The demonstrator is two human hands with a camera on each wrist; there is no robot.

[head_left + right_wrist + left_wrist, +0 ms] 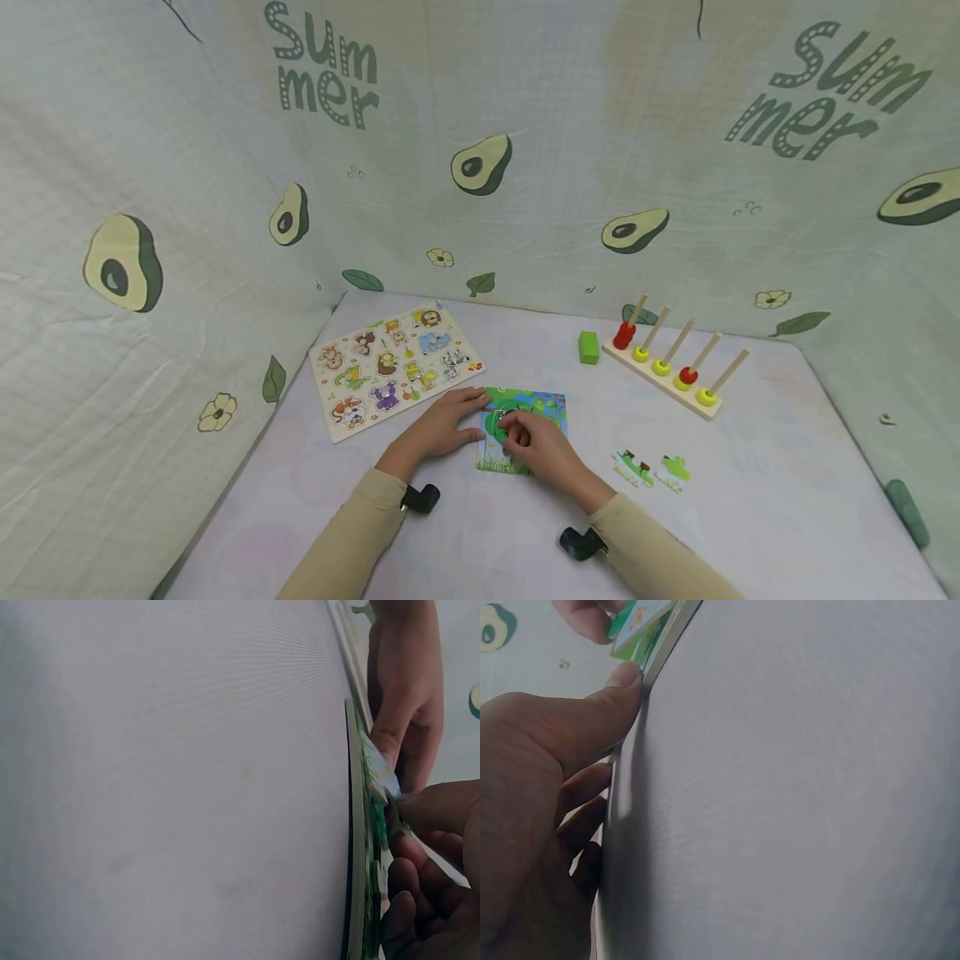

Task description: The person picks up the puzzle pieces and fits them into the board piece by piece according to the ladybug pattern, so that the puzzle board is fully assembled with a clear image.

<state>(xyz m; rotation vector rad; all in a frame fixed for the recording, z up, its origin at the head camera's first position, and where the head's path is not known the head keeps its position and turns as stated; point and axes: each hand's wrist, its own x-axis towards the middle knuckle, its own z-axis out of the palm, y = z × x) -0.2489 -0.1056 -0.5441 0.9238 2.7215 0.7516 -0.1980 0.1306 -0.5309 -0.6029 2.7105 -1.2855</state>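
Observation:
A small green and blue jigsaw puzzle (551, 403) lies on the table between both hands. My left hand (446, 423) rests at its left edge with extended fingers; the thumb touches the side in the left wrist view. Over the puzzle's middle, my right hand (542, 450) pinches a puzzle piece (381, 771) between thumb and fingers. That piece is tilted up from the board, and the fingers hide much of it. Two loose puzzle pieces (633, 469) lie to the right of the right hand, green and white in colour.
An animal peg puzzle board (411, 410) lies at the back left. Toward the back right stands a wooden peg stacker (663, 382) with red and yellow rings on upright rods. A green block (588, 347) sits beside it. Printed cloth hangs behind the table.

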